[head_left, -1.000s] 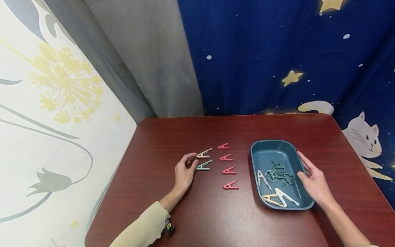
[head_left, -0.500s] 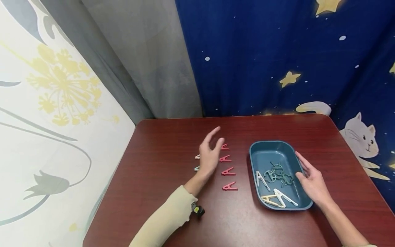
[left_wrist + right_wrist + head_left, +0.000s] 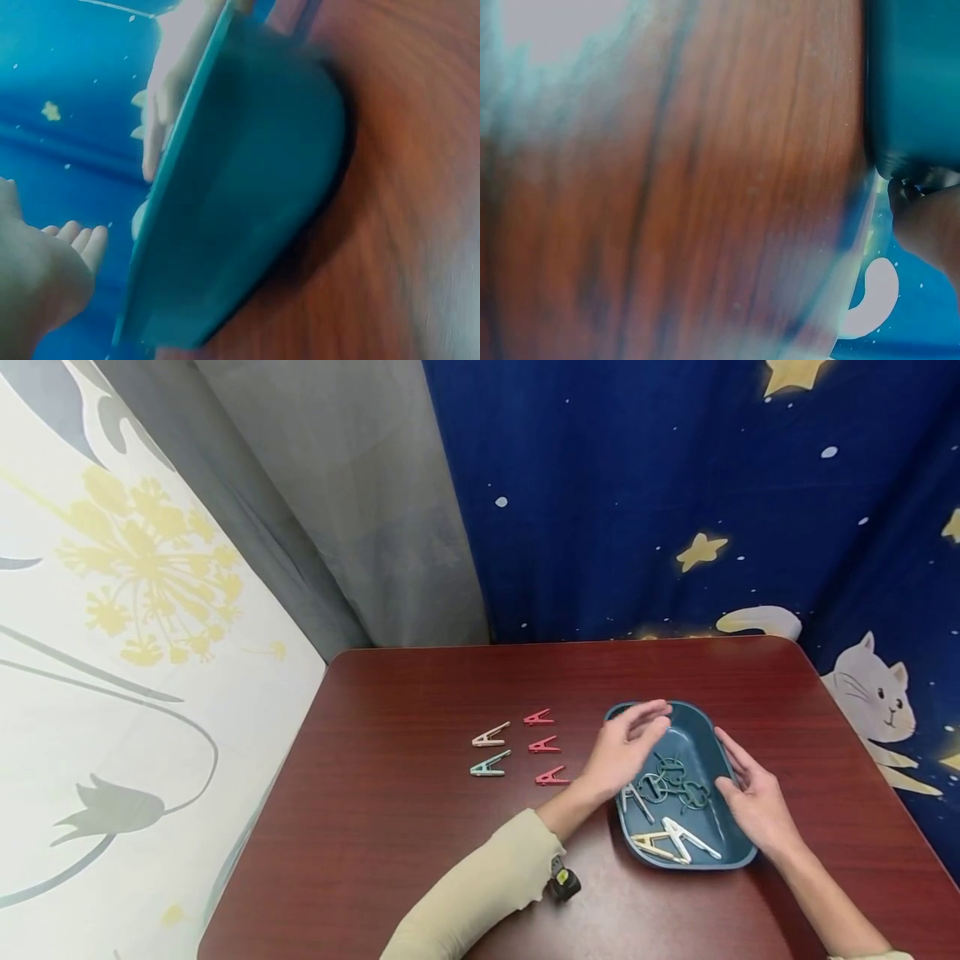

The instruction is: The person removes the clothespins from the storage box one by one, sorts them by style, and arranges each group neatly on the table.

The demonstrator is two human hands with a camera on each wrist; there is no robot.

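Observation:
My left hand [image 3: 626, 750] hovers over the left side of a blue plastic tray [image 3: 731, 847], fingers fairly straight and holding nothing; the left wrist view shows this hand [image 3: 45, 274] beside the tray wall [image 3: 225, 187]. With my right hand [image 3: 761, 802] I grip the tray's right rim, thumb on the inner side. Inside the tray lie green ring-like pieces [image 3: 693, 795], two white clothespins [image 3: 690, 840] and a yellow clothespin [image 3: 656, 845]. Left of the tray, pink clothespins [image 3: 544, 745] form a column. A cream clothespin [image 3: 489, 735] and a mint-green clothespin [image 3: 489, 765] lie farther left.
All of this rests on a dark red-brown wooden table [image 3: 375, 827]. Behind the table hang grey and blue curtains [image 3: 600, 527], and a patterned white wall [image 3: 135, 693] stands at its left edge.
My left hand has left the cream and mint-green clothespins and travelled right, across the pink ones, to the tray. Its forearm now covers the nearest pink clothespin. My right hand stays on the tray.

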